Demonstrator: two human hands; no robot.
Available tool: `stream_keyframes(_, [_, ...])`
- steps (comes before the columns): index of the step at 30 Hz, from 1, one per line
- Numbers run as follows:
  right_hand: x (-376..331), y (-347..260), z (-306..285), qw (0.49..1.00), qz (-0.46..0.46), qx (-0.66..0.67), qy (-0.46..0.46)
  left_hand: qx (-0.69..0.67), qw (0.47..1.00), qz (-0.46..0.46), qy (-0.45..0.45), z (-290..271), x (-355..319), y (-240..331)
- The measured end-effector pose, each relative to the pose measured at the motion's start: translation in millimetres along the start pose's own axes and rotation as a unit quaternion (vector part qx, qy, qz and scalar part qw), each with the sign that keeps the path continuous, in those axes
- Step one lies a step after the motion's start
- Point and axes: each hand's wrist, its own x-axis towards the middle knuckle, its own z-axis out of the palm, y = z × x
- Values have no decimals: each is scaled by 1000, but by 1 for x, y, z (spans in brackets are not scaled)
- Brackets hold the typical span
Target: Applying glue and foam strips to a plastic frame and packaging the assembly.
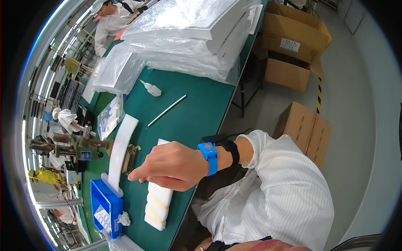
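Observation:
My right hand (pixel 171 167) reaches in from the right, a blue band and a black band on its wrist. Its fingers are curled closed, tips close to a small metal fixture (pixel 131 159); anything between them is hidden. Under the hand lies a long white foam block (pixel 157 205) with yellowish strips across it. A curved white foam strip (pixel 121 148) stands between the fixture and a bench press (pixel 83 148). My left hand is not recognisable in view.
A silver rod (pixel 166 111) and a small white dropper bottle (pixel 152 89) lie on the green table (pixel 197 106). Plastic-wrapped panels (pixel 188 46) pile up at the back. A blue bin (pixel 109 201) stands lower left. Cardboard boxes (pixel 293 129) stand right. Another person (pixel 111 19) sits beyond.

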Motion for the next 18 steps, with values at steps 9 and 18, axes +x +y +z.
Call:
stream_keyframes(9, [24,-73,-37,975,-143,-4,172,27,996,76,47,23,-44,39])
stream_keyframes(18, [65,-97,-45,971,-161,-151,-94,90,983,150,48,56,-42,57])
